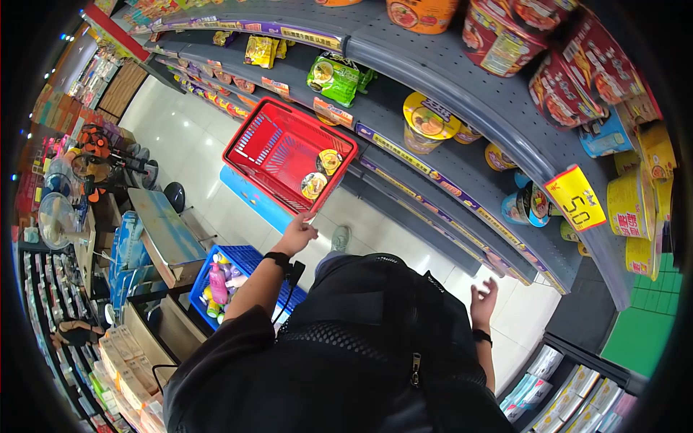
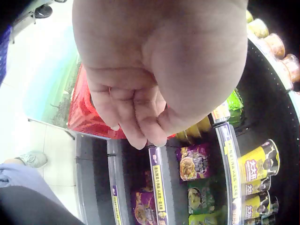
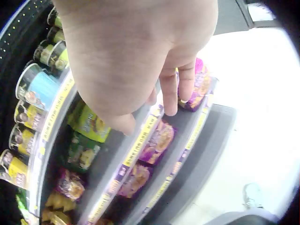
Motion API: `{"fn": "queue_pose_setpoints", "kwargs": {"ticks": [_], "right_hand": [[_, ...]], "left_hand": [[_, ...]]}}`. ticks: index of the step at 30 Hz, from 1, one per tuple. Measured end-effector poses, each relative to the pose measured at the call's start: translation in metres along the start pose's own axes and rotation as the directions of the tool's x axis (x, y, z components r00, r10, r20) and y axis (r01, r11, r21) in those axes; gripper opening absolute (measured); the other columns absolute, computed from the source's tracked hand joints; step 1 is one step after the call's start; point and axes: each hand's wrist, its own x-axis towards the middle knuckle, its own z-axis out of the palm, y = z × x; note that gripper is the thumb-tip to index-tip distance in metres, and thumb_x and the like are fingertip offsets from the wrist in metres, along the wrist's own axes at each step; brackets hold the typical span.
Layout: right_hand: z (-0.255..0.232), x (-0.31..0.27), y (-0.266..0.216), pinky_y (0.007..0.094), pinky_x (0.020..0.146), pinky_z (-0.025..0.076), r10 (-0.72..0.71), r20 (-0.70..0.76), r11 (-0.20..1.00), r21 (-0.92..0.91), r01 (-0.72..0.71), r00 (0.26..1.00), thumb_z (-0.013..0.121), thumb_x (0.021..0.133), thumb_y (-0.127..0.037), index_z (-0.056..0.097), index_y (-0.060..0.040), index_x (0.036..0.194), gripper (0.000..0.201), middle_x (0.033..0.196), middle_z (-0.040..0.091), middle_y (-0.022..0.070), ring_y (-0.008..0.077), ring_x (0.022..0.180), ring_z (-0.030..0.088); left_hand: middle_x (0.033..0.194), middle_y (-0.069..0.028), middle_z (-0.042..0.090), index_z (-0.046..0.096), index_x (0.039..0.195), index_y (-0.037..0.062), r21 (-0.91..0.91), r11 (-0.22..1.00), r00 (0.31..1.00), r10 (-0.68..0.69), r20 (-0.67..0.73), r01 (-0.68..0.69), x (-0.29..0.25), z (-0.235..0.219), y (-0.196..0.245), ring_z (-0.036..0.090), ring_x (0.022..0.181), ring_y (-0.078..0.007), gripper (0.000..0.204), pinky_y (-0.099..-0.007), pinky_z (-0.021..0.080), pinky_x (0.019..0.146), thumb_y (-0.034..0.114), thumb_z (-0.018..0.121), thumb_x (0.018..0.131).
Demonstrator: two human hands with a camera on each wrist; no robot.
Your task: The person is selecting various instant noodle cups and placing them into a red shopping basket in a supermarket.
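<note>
Head view: left hand (image 1: 297, 234) at the near rim of the red basket (image 1: 278, 144), fingers curled; whether it grips or only touches the rim — cannot tell. Basket sits at approx 11 o'clock from the person, against the shelf (image 1: 462, 94) edge, w/ two round noodle cups (image 1: 321, 173) inside. Right hand (image 1: 484, 302) at 3 o'clock, fingers apart and relaxed, holding nothing. Blue basket (image 1: 242, 260) w/ bottles on the floor at 9 o'clock. Yellow price tag (image 1: 577, 198) hangs at 2 o'clock.
</note>
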Motion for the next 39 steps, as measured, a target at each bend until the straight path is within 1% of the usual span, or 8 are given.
{"fn": "queue_pose_setpoints", "kwargs": {"ticks": [8,13,21,24,26,32,36,39], "right_hand": [[0.044,-0.081,0.113,0.0288,0.070,0.048,0.321,0.199,0.943,-0.163,-0.291,0.926,0.073,0.076,-0.018,0.037,-0.0020,0.129,0.066,0.109,0.057,0.0154,0.0177,0.082,0.058],[0.065,-0.118,0.155,0.0268,0.062,0.049,0.219,0.120,0.937,-0.303,-0.175,0.968,0.073,0.076,-0.026,0.035,-0.0013,0.129,0.070,0.104,0.060,0.0159,0.0185,0.075,0.062],[0.099,-0.125,0.014,0.0303,0.062,0.051,0.381,0.073,0.920,-0.126,-0.371,0.922,0.075,0.075,-0.020,0.036,-0.0040,0.130,0.069,0.108,0.057,0.0174,0.0204,0.073,0.061],[0.113,-0.137,-0.020,0.0302,0.063,0.051,0.395,0.074,0.902,-0.223,-0.370,0.916,0.073,0.077,-0.019,0.036,-0.0042,0.130,0.066,0.109,0.056,0.0167,0.0195,0.076,0.061],[0.118,-0.152,-0.002,0.0301,0.064,0.051,0.434,0.083,0.892,-0.179,-0.415,0.897,0.073,0.077,-0.019,0.036,-0.0039,0.130,0.066,0.112,0.055,0.0167,0.0200,0.081,0.061],[0.119,-0.219,0.048,0.0294,0.070,0.051,0.449,0.084,0.891,-0.108,-0.440,0.889,0.072,0.074,-0.014,0.035,-0.0016,0.130,0.068,0.120,0.049,0.0182,0.0240,0.105,0.054],[0.118,-0.251,0.060,0.0306,0.070,0.051,0.441,0.049,0.897,-0.007,-0.441,0.896,0.072,0.073,-0.011,0.034,-0.0025,0.132,0.071,0.118,0.049,0.0188,0.0255,0.106,0.053],[0.117,-0.244,0.005,0.0301,0.070,0.051,0.635,0.067,0.772,-0.034,-0.635,0.769,0.073,0.073,-0.010,0.033,-0.0033,0.132,0.072,0.118,0.049,0.0188,0.0250,0.107,0.053]], "left_hand": [[0.082,-0.0099,0.059,0.046,0.120,-0.0017,0.047,0.999,1.000,-0.017,-0.025,0.018,0.089,-0.066,0.031,0.060,0.068,-0.0150,0.040,-0.0276,0.049,0.062,0.000,0.057,0.081],[0.081,-0.0091,0.059,0.048,0.111,-0.0012,0.115,0.993,0.995,-0.019,-0.096,0.030,0.154,-0.092,-0.001,0.057,0.067,-0.0147,0.034,-0.0285,0.048,0.061,0.005,0.061,0.080],[0.094,-0.0193,0.063,0.047,0.117,0.0010,0.618,0.786,0.999,-0.008,-0.032,0.026,0.231,-0.102,-0.051,0.062,0.094,-0.0326,0.054,-0.0397,0.048,0.084,0.016,0.069,0.070],[0.121,-0.0203,0.050,0.047,0.124,0.0071,0.762,0.644,0.981,-0.184,0.066,0.070,0.224,-0.089,0.001,0.052,0.112,-0.0352,0.062,-0.0442,0.045,0.092,0.028,0.069,0.071],[0.146,-0.0185,0.021,0.042,0.131,0.0148,0.823,0.548,0.953,-0.303,0.027,0.151,0.228,-0.085,-0.005,0.033,0.129,-0.0389,0.069,-0.0491,0.039,0.099,0.038,0.069,0.072],[0.150,-0.0229,0.007,0.012,0.147,0.0224,0.854,0.440,0.882,-0.470,-0.046,0.279,0.238,-0.076,-0.005,0.017,0.137,-0.0390,0.094,-0.0464,0.030,0.105,0.039,0.068,0.072],[0.149,-0.0223,0.008,0.007,0.147,0.0237,0.839,0.416,0.874,-0.467,-0.136,0.352,0.246,-0.074,-0.023,0.025,0.133,-0.0379,0.100,-0.0453,0.033,0.103,0.042,0.070,0.071],[0.146,-0.0218,0.016,0.011,0.146,0.0231,0.721,0.540,0.879,-0.427,-0.210,0.434,0.255,-0.078,-0.028,0.036,0.126,-0.0377,0.100,-0.0452,0.039,0.098,0.042,0.072,0.070]]}}
